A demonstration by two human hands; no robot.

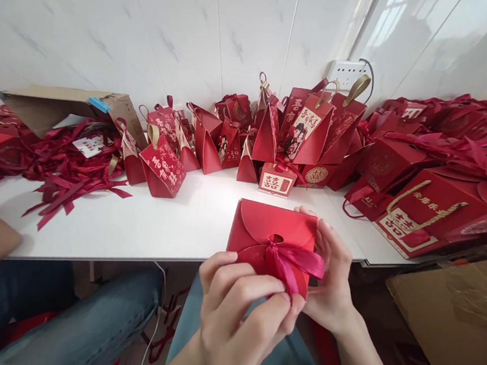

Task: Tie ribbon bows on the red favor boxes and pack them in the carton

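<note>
Head view: pinching the pink ribbon (280, 260) near its tail with thumb and forefinger of the left hand (243, 313), other fingers curled against the red box (250, 226); steadying its right side with the right hand (331, 275), fingers bent, slightly apart. Holding everything at the white table's (150, 225) near edge, facing upright gift bags (310, 128), with loose ribbons (73, 159) leftward, larger boxes (433, 205) rightward.

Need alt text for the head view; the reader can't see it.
A red gift box is held near the table edge, the right hand at its side and the left hand pinching its magenta ribbon. Behind, other red gift boxes stand on a white table, between heaped red ribbons at left and stacked red boxes at right.
</note>
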